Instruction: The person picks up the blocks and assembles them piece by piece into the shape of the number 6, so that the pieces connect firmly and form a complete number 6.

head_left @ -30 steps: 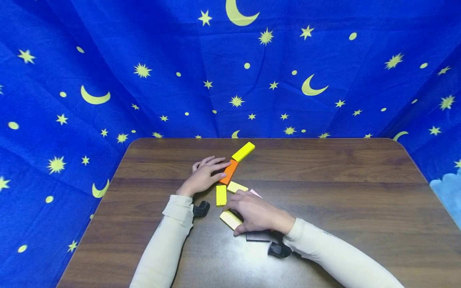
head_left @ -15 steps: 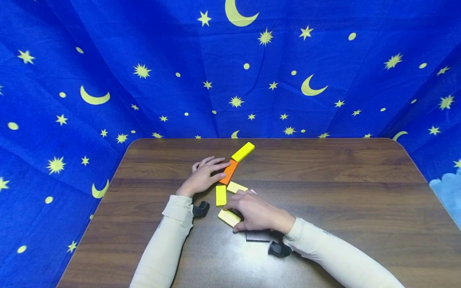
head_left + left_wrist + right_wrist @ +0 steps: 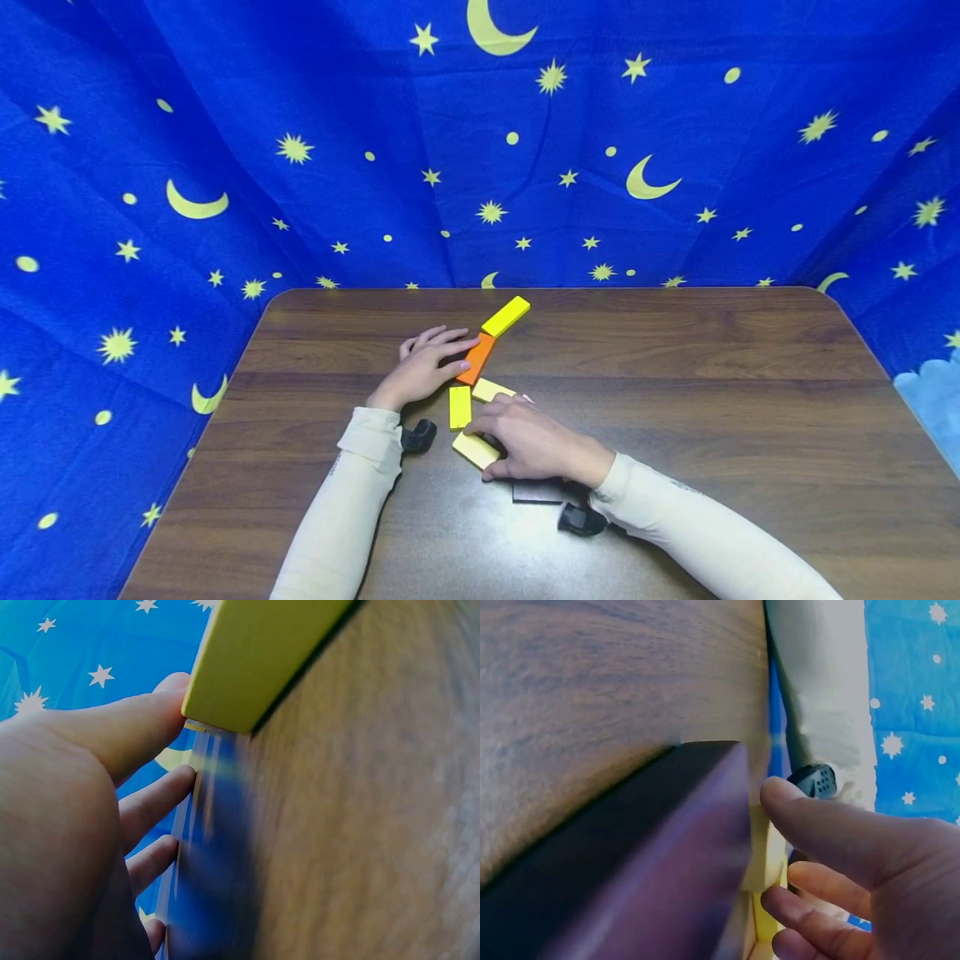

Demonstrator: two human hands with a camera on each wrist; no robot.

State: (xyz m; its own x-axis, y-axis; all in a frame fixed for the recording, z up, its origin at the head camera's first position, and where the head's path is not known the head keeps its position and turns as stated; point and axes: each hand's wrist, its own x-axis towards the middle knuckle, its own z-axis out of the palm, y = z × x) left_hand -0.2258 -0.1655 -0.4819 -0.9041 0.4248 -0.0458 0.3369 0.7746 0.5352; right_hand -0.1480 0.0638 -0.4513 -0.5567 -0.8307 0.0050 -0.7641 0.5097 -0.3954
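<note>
My left hand (image 3: 426, 367) lies beside an orange block (image 3: 478, 360), its extended fingers and thumb touching the block's top and near end. A bright yellow block (image 3: 506, 316) meets the orange one at its far end. My right hand (image 3: 532, 442) holds a pale yellow block (image 3: 476, 450) between thumb and fingers and covers its right end. Just left of those fingers lies another bright yellow block (image 3: 460, 407). A second pale yellow block (image 3: 491, 390) sits beyond my right knuckles. In the right wrist view, thumb and fingertips are at the pale yellow block (image 3: 759, 851).
A dark purple block (image 3: 537, 493) lies under my right wrist and looms large in the right wrist view. A pale pink block is mostly hidden behind the right hand. The brown wooden table (image 3: 712, 375) ends at a blue curtain (image 3: 570, 125) with stars and moons.
My right hand has slid the pale yellow block slightly left and away from me, closer to the bright yellow block. Less of the pink block shows. My left hand has kept its place.
</note>
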